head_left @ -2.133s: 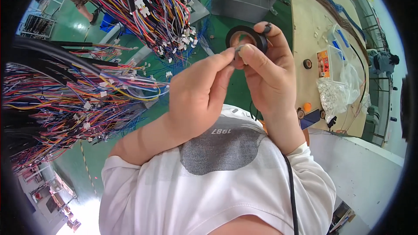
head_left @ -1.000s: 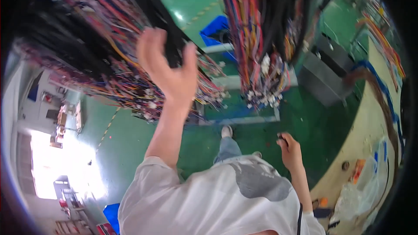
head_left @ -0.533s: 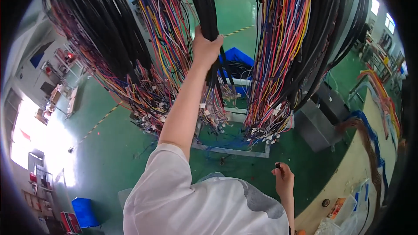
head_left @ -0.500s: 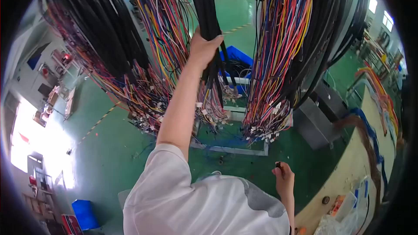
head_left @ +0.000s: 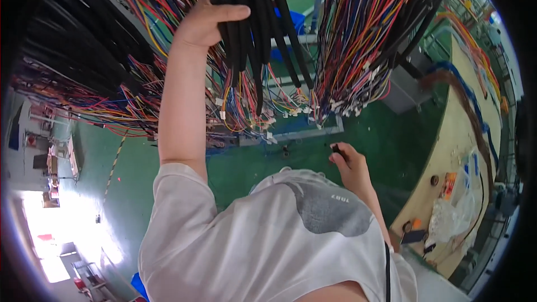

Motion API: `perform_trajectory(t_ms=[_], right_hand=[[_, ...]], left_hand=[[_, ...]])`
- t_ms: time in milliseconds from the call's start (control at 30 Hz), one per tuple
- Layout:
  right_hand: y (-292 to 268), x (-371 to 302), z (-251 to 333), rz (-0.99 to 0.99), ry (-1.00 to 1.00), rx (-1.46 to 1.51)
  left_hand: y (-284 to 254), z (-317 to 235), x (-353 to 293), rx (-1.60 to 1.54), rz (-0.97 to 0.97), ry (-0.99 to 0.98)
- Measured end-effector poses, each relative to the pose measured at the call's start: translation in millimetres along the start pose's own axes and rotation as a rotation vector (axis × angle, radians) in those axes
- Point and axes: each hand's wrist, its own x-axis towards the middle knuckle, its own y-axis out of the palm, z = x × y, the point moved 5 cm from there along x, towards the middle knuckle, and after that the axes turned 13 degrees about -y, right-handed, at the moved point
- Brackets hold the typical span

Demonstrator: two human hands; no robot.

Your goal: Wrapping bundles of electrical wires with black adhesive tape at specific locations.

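Head view: the person's left hand was raised at the upper left and engaged with a black-sleeved cable bundle. The thumb was extended across the front of the nearest sleeves. The remaining fingers lay behind the bundle, hidden, so their spacing could not be told; the bundle sat between thumb and fingers. It hung ahead of the person, its sleeves fanning apart toward the bottom. Coloured wires with white connectors emerged near the lower sleeve ends.

The right hand was positioned low, in front of the torso and well apart from the bundle. Its thumb and index finger pinched a small black item, too small to identify; the other fingers were curled toward the palm.

A multicoloured wire harness hung to the right of the held bundle. A second group of black sleeves hung to the left, beyond the left forearm. A grey box stood on the green floor, behind the right-hand harness. At the right, a wooden worktable carried a tape roll, a clear plastic bag and a brown wire bundle.
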Motion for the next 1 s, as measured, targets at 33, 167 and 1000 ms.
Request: perform_trajectory(t_ms=[33, 167, 1000], right_hand=[[7.9, 0.9, 7.5, 0.059, 0.012, -0.061], [27.6, -2.0, 18.8, 0.139, 0.034, -0.141], [-2.4, -69.9, -3.6, 0.005, 0.179, -0.189]], left_hand=[[1.5, 1.3, -2.0, -0.02, 0.012, -0.016], [10.6, 19.9, -25.1, 0.563, -0.608, -0.133], [85.7, 269.6, -96.1, 2.273, 0.307, -0.245]])
